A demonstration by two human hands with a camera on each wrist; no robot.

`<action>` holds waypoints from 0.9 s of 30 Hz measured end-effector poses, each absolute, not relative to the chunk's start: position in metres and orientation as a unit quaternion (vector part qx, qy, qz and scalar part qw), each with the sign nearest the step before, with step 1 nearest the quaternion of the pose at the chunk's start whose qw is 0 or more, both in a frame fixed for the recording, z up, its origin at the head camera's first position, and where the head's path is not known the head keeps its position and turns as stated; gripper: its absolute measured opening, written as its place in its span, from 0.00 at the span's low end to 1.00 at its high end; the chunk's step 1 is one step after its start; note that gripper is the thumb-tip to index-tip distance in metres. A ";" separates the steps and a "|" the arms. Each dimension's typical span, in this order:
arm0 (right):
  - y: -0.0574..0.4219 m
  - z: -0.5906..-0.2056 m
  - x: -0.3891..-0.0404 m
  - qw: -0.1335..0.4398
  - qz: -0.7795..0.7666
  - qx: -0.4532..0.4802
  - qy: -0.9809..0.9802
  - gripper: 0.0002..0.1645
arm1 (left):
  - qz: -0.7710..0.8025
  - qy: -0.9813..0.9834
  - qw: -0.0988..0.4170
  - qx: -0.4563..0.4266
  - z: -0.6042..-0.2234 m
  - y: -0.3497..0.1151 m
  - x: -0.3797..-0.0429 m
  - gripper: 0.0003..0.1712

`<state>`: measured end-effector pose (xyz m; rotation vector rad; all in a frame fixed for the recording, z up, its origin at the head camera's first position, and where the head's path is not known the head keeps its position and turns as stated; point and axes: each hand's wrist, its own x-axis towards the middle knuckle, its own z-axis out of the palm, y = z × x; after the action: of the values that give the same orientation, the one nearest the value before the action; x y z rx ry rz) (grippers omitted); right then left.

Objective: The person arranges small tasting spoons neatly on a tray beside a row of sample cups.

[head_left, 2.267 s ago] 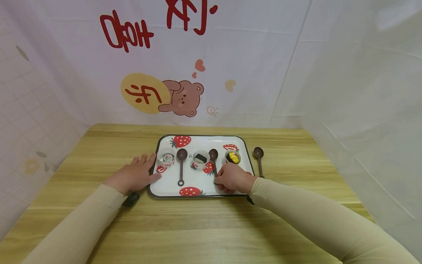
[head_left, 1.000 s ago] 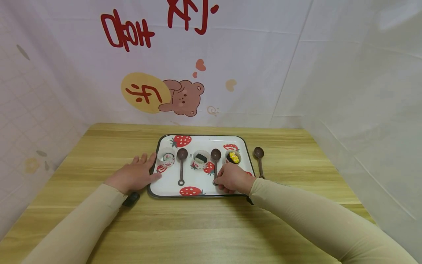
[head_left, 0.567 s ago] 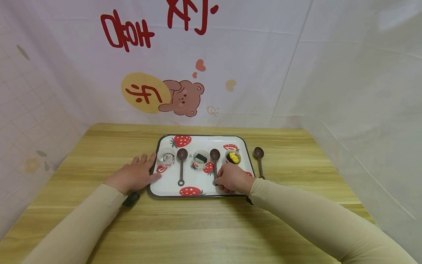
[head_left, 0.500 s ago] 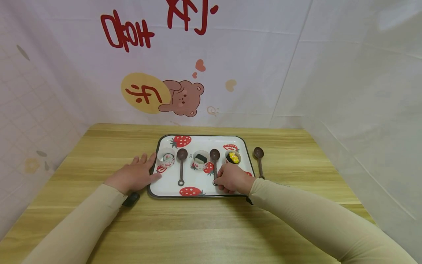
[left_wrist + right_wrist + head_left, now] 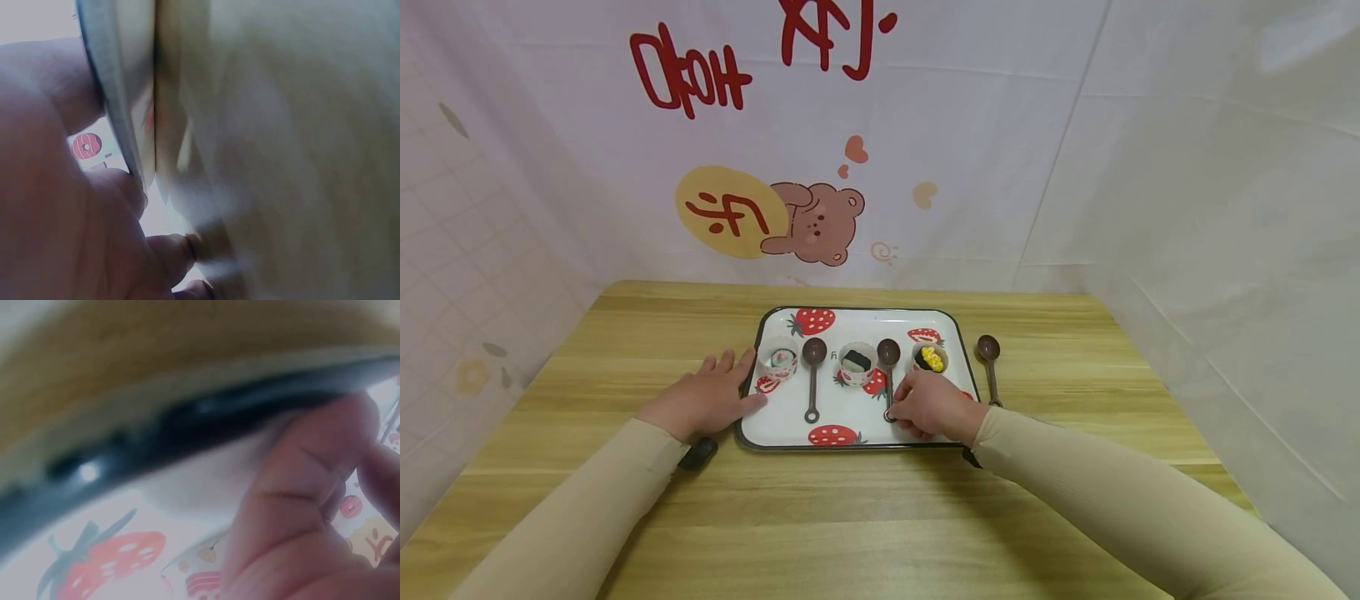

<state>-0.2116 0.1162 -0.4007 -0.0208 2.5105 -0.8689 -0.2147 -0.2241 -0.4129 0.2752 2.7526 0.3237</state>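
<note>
My right hand (image 5: 936,407) pinches the ring end of a brown measuring spoon (image 5: 888,354) on a white strawberry-print tray (image 5: 775,429); in the right wrist view its fingers (image 5: 294,506) are curled close to the dark rim. The spoon lies between two small paper cups, bowl pointing away. My left hand (image 5: 700,402) spreads its fingers at the tray's left edge, thumb over the rim. A second brown spoon (image 5: 813,375) lies left of the middle cup. In the left wrist view, the left hand (image 5: 69,206) shows against the rim.
The left cup (image 5: 777,372) holds a white sushi-like roll, the middle cup (image 5: 851,380) a rice piece with a dark band, the right cup (image 5: 940,350) a dark piece with yellow topping. A third spoon (image 5: 990,354) lies on the wooden table (image 5: 820,517) right of the tray.
The spoon under my right hand has swung from a leftward tilt to nearly straight, overshooting slightly right and easing back. My left hand stays at the tray edge.
</note>
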 end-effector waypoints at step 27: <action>0.167 -0.376 -0.204 0.206 -0.304 -0.075 0.927 0.10 | 0.111 0.973 0.175 0.101 -0.413 -0.225 -0.215 0.57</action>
<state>-0.2041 0.1671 -0.3762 -0.2100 2.5827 -0.8467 -0.2152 -0.2246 -0.4126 0.2868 2.7576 0.3149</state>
